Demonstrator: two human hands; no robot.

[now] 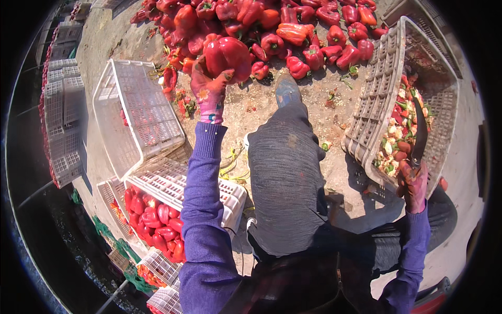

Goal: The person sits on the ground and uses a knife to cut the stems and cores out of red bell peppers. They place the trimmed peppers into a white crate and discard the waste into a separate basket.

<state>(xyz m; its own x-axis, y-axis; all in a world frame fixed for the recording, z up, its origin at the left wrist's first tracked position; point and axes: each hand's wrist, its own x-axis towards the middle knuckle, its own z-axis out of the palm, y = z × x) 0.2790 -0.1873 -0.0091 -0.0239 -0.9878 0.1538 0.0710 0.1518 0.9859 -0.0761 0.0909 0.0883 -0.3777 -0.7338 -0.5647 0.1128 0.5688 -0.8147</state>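
Note:
My left hand [210, 88], in a pink patterned glove, grips a large red bell pepper [228, 57] in front of the pepper heap [235, 15]. In my right hand [413, 182], also gloved, is a knife with a dark curved blade [420, 129] pointing up and away from me. The blade passes in front of a tilted plastic crate [376, 98] at right. Pepper cores [392, 135] with pale seeds and green stems fill part of that crate. Whole red peppers [157, 223] lie in a white crate [231, 196] by my left arm.
Another white crate [153, 102] lies tipped on its side at left. Stacked crates [62, 117] stand farther left. Seeds and pepper scraps [184, 102] litter the concrete ground [243, 117]. My outstretched leg [284, 168] ends with the shoe [287, 90] close to the heap. Yellow straps [231, 168] lie beside it.

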